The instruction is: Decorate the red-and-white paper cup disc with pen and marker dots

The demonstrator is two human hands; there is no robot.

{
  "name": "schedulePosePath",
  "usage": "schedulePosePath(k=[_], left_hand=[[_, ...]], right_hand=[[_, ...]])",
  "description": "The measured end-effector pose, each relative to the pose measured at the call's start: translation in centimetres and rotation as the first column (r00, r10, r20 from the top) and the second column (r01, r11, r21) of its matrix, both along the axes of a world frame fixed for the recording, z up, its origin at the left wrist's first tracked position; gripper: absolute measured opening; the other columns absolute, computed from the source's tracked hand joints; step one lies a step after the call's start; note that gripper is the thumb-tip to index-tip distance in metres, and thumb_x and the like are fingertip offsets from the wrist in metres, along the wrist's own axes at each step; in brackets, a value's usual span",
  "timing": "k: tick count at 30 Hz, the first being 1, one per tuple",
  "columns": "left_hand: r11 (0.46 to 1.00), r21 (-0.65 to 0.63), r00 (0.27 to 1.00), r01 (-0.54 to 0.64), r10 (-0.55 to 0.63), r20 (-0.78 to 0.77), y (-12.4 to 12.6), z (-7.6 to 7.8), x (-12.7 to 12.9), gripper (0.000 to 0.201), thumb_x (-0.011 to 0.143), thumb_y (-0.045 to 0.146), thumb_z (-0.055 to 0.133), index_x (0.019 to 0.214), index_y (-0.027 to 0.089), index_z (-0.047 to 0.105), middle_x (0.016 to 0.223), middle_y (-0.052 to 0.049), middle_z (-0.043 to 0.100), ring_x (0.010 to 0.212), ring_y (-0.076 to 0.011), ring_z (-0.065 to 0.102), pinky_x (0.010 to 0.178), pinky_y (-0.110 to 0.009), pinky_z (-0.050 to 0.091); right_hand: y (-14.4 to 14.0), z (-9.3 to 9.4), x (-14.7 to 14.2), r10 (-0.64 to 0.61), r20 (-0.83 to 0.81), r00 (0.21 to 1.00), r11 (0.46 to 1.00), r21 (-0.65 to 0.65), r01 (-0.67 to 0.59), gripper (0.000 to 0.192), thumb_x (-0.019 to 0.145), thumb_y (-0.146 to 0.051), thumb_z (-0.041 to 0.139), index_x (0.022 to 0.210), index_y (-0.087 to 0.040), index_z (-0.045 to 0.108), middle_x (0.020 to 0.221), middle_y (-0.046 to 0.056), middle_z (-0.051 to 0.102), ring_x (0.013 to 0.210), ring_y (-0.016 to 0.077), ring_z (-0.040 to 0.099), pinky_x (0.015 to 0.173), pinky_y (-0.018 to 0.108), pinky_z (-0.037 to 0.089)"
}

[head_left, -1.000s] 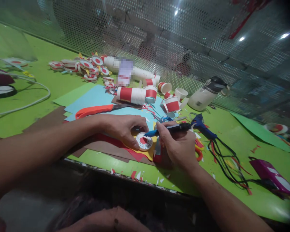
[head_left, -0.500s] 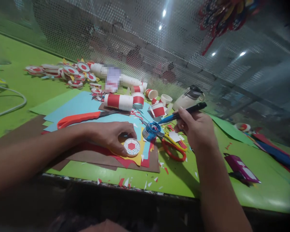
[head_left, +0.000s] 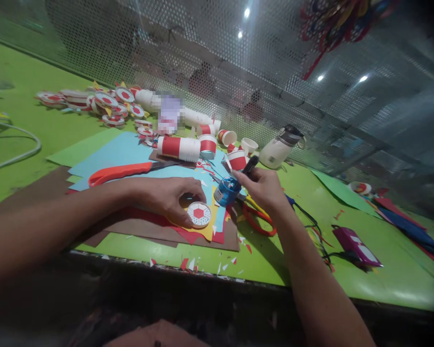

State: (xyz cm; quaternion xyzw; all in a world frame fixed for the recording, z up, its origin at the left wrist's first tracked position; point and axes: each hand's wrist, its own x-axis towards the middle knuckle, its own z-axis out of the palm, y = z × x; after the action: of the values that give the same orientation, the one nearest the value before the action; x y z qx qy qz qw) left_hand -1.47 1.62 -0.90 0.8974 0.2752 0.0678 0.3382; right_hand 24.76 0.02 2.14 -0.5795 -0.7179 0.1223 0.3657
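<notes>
Standing beyond the left hand (head_left: 175, 197) and the right hand (head_left: 264, 188): a perforated screen (head_left: 159, 53). Below them, a green surface (head_left: 350, 284).

What covers it?

Paper, mostly. A brown sheet (head_left: 144, 230) below the left hand and forearm; a blue sheet (head_left: 119, 149) reaching out past that hand. Farther off, beyond the left forearm, a heap of red-and-white rounds (head_left: 108, 101).

Next size down?

A stack of paper cups (head_left: 183, 149), lying on its side beyond the left hand. An orange-handled tool (head_left: 123, 171), just past the left wrist. A white bottle (head_left: 276, 153) with a dark lid, beyond the right hand. Scissors (head_left: 262, 232) with orange and yellow handles, by the right wrist on its near side, partly covered.

And the hands themselves?

Well apart from each other, both occupied. Between them, just beside the right fingertips, a blue pot (head_left: 226, 193). Right thumb and fingers pinch a black pen (head_left: 251, 165); its upper end pokes above the grip, its tip cannot be made out at the pot.

The left?

Thumb and fingers closed about the rim of a small disc (head_left: 199, 215), over yellow paper (head_left: 208, 233). White face, red centre, blue specks.

Smallest items?

Red and white scraps (head_left: 184, 263), nearer the body than either hand, along the edge.
</notes>
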Motion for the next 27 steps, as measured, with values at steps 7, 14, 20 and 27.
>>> schedulePosePath(k=[7,14,20,27], left_hand=[[1.0,-0.012,1.0,0.021,-0.021,0.014,0.3,-0.2,0.0,0.051,0.075,0.045,0.078,0.118,0.021,0.066,0.116,-0.006,0.061,0.102,-0.0227,0.057,0.086,-0.03,0.044],[1.0,-0.018,1.0,0.011,-0.011,0.022,0.1,0.0,0.1,0.05,0.075,0.045,0.079,0.115,0.019,0.065,0.112,-0.006,0.061,0.097,-0.0213,0.055,0.082,-0.028,0.043],[0.999,0.024,0.999,0.028,-0.028,0.027,0.1,0.0,0.1,0.049,0.076,0.046,0.078,0.114,0.018,0.063,0.106,-0.004,0.058,0.094,-0.0196,0.054,0.079,-0.027,0.042],[1.0,0.011,1.0,0.001,-0.002,0.011,-0.1,0.3,0.3,0.047,0.075,0.045,0.078,0.109,0.017,0.063,0.099,-0.002,0.055,0.087,-0.0177,0.051,0.074,-0.027,0.041]], right_hand=[[-2.0,1.2,-0.1,0.031,-0.388,0.921,0.883,0.442,0.157,0.04,0.088,-0.048,0.075,0.062,-0.021,0.06,0.05,-0.007,0.049,0.04,0.0083,0.042,0.039,0.025,0.036],[-5.9,0.4,-3.1,0.222,-0.521,0.824,0.961,0.261,-0.094,0.019,0.09,-0.036,0.074,0.081,-0.019,0.072,0.054,-0.005,0.06,0.042,0.0103,0.054,0.04,0.023,0.044],[-6.4,-1.6,-5.0,0.232,-0.423,0.876,0.972,0.079,-0.219,0.01,0.085,-0.026,0.072,0.08,-0.018,0.071,0.056,-0.004,0.065,0.047,0.0108,0.06,0.047,0.022,0.05],[-5.9,-2.4,-5.2,0.206,-0.361,0.909,0.978,0.069,-0.194,0.015,0.085,-0.031,0.072,0.079,-0.017,0.072,0.057,-0.002,0.068,0.045,0.0113,0.061,0.045,0.022,0.049]])
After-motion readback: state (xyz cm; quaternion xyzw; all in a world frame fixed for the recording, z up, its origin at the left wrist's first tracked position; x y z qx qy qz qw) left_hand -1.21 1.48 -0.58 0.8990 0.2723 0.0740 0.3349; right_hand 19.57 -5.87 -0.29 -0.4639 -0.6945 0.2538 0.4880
